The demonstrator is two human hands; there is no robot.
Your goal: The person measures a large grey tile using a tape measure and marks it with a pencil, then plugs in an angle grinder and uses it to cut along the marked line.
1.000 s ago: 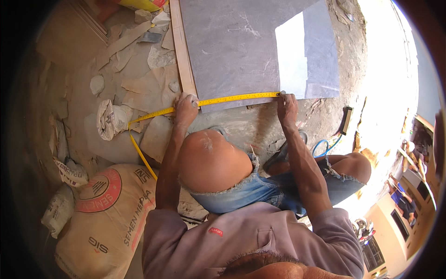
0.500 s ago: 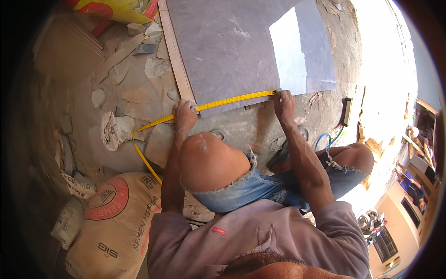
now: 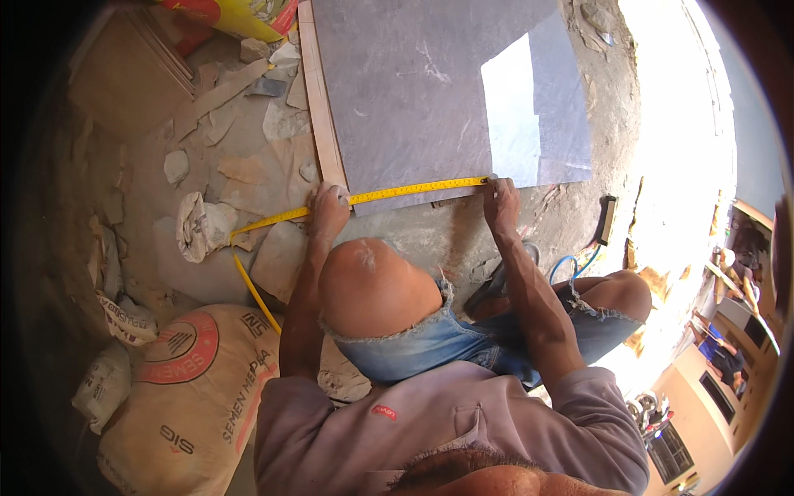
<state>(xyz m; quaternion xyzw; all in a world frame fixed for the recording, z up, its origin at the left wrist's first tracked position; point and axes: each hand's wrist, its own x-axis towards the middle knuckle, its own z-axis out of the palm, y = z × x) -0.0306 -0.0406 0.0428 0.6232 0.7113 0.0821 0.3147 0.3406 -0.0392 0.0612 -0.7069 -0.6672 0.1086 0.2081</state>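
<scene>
A yellow tape measure blade stretches across the near end of a large grey tile. My left hand is closed on the blade by the tile's left corner, at the near end of a narrow wood-coloured strip lying along the tile's left edge. At the blade's end, my right hand pinches it close to the tile's near edge. Left of my left hand the blade runs on over the rubble, bends sharply, and comes back toward my left forearm. The tape's case is not visible.
Broken tile pieces and a crumpled white bag lie to the left. A large brown cement sack stands near left. Stacked brown boards are far left. A blue cord curls by my right knee.
The view has turned slightly. Both hands keep their hold on the tape blade, at about the same places along the tile's near edge.
</scene>
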